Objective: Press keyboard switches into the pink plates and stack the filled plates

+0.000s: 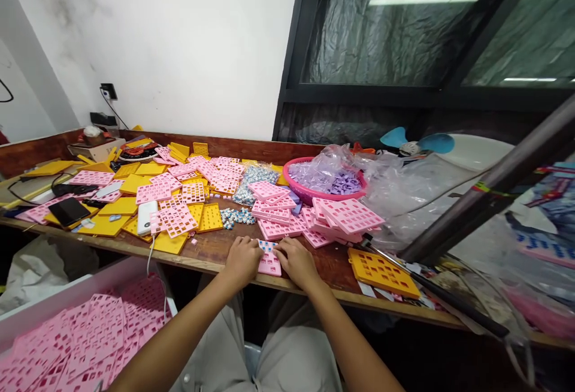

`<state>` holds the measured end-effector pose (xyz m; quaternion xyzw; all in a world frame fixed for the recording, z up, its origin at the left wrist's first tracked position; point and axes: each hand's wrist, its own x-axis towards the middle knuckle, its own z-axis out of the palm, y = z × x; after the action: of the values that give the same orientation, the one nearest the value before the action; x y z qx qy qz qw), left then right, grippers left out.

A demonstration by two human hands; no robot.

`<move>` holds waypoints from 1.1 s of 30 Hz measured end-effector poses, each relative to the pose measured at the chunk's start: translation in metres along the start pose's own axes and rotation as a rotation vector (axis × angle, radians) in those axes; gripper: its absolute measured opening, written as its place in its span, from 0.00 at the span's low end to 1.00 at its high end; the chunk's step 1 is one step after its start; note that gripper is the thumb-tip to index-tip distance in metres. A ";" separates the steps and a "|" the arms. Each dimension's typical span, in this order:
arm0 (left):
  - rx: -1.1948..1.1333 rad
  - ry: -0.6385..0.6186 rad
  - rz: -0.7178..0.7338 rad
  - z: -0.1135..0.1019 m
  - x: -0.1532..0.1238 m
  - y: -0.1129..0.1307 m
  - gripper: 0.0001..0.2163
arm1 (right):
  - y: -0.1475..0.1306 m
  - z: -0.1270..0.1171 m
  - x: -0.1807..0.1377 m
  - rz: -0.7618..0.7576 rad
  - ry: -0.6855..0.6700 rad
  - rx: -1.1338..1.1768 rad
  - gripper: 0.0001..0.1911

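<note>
A small pink panel with square holes [269, 265] lies at the table's front edge between my two hands. Blue and white bits show in its far rows, while the near holes look unfilled. My left hand [244, 261] is closed on the panel's left side, fingers curled at its far corner. From the right, my right hand [297, 261] bends over the panel, thumb and fingertips drawn together at its edge; anything tiny in them is hidden. Beyond my left hand is a loose heap of small blue-and-white pieces [238, 218]. Stacked pink panels [275, 212] stand just past the hands.
A pink basket [305, 196] holds purple pieces and plastic film. Yellow panels [210, 218], a white power bank [146, 218] and a black phone [69, 211] lie left. A slanted metal pole [485, 188] crosses the right side. A white bin [58, 296] of pink sheets stands below left.
</note>
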<state>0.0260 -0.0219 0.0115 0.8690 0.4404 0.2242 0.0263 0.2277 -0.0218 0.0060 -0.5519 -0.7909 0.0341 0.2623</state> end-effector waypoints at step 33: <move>0.039 -0.012 -0.137 -0.030 0.032 -0.144 0.07 | -0.027 -0.010 0.073 -0.030 -0.028 0.365 0.04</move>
<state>-0.0788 0.0861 0.0151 0.8386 0.5028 0.2080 0.0275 0.1905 0.0306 0.0519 -0.4828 -0.7833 0.1808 0.3474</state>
